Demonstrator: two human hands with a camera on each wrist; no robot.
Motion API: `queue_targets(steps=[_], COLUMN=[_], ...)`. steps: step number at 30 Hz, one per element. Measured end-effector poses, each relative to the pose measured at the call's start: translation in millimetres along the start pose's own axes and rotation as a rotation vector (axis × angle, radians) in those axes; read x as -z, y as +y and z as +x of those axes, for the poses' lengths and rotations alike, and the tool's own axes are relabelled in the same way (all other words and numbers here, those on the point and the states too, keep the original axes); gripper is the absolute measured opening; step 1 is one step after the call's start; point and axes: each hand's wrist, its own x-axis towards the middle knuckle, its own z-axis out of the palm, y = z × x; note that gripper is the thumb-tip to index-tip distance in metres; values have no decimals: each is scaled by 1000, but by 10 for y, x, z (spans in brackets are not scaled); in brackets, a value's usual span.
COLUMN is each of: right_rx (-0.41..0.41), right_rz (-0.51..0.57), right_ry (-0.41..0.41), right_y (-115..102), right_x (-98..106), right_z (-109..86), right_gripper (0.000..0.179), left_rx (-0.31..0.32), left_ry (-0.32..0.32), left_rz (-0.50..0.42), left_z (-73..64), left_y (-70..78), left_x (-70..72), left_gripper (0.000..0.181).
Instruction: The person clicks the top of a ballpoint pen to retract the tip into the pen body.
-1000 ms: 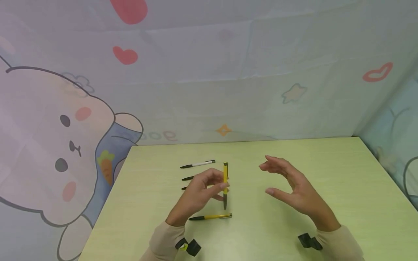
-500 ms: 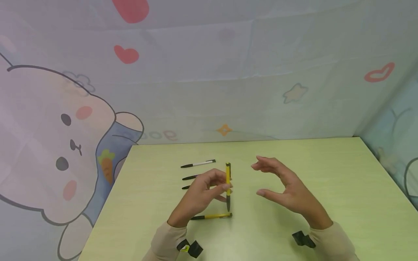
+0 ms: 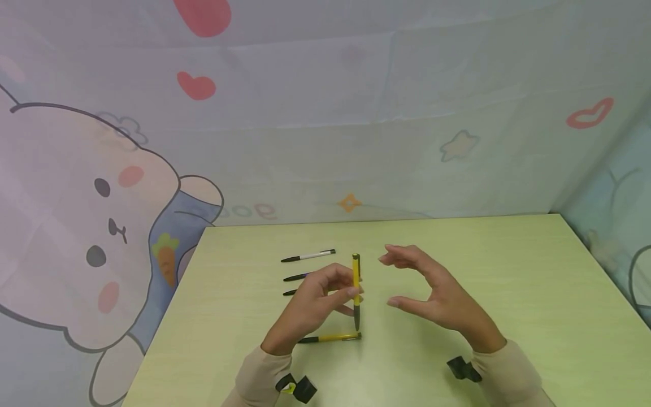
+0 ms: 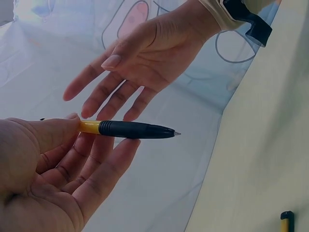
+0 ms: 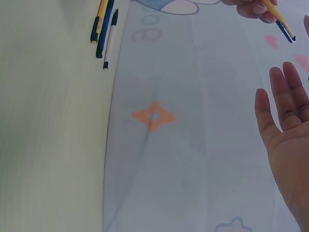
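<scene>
My left hand [image 3: 312,305] pinches a yellow pen [image 3: 356,271] between thumb and fingers, above the table. In the head view the pen stands nearly upright, its dark grip end down. The left wrist view shows its metal tip [image 4: 177,134] exposed beyond the black grip [image 4: 137,130]. To the right of the pen, and apart from it, my right hand [image 3: 437,294] is held with thumb and fingers spread and nothing between them. Below the left hand another yellow pen [image 3: 335,337] lies on the table.
On the pale green table [image 3: 483,243], a white pen [image 3: 310,256] lies farthest back. Two more dark-tipped pens lie in front of it, partly hidden by my left hand; the right wrist view shows a blue pen [image 5: 105,29] among them. A printed cloth [image 3: 315,141] hangs behind the table.
My right hand has moved left, closer to the held pen, its fingers still spread. My left hand and the yellow pen have shifted slightly to the right.
</scene>
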Motion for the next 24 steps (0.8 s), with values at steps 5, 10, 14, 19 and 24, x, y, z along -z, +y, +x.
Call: queue_targets(steps=[5,10,14,19,24], right_rx=[-49,-65,-48,-52,-58], right_rz=[-22,-37,-19,-5,-20], right_ry=[-17,-30,-32,-37,-49], right_y=[105,211,164,83,177], right_x=[-46,-80,-100,-134,-175], right_z=[-30,-46,0,44,34], right_gripper=[87,88,87,86,89], left_rx=[-6,-4,-2,0,-4], left_ry=[-3,-3,-7,-12,-18], left_rz=[-2,6,4,-3,-8], left_z=[9,15,23,25,21], left_y=[16,25,37,50,52], left_x=[-3,-6,-12,-19,-23], left_gripper=[17,17,18,18,18])
